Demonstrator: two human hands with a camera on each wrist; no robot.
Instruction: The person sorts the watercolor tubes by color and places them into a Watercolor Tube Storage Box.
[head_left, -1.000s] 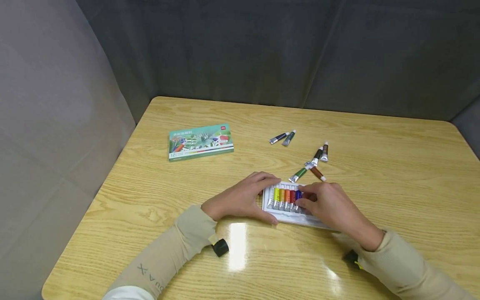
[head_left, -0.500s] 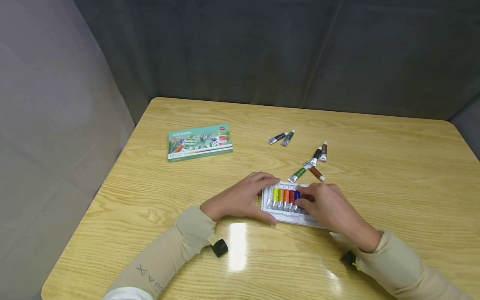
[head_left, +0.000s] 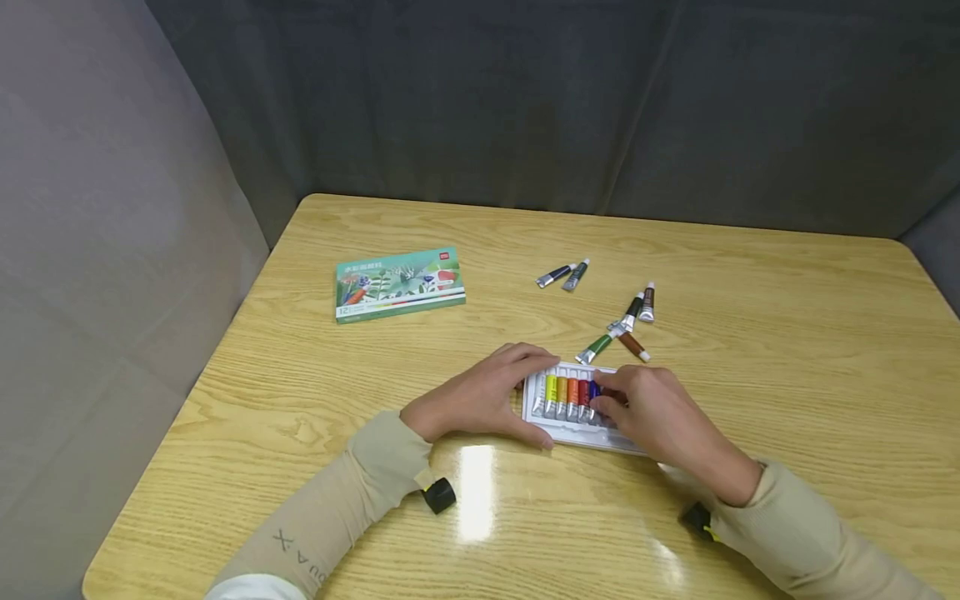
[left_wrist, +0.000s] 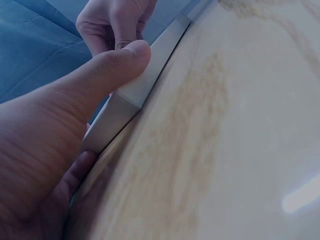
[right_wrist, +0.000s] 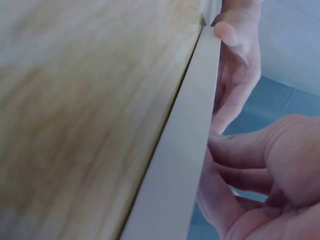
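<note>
In the head view a shallow white tray [head_left: 577, 434] lies near the table's front, holding a row of small paint tubes: white, yellow [head_left: 552, 390], ochre, orange, red [head_left: 583, 392] and blue. My left hand [head_left: 483, 396] grips the tray's left end, thumb at the near corner and fingers at the far one. In the left wrist view the thumb [left_wrist: 122, 64] lies against the tray's wall [left_wrist: 112, 120]. Thumb and fingertips of my right hand [head_left: 663, 408] pinch the blue paint tube [head_left: 595, 389] in its place beside the red one. That hand covers the tray's right part.
Behind the tray lie several loose paint tubes, among them a green one [head_left: 597, 347] and a brown one [head_left: 634, 345]. Farther back are two dark tubes, one a blue-green tube [head_left: 576, 276]. A green paint box [head_left: 401, 286] lies at the back left of the wooden table [head_left: 787, 358].
</note>
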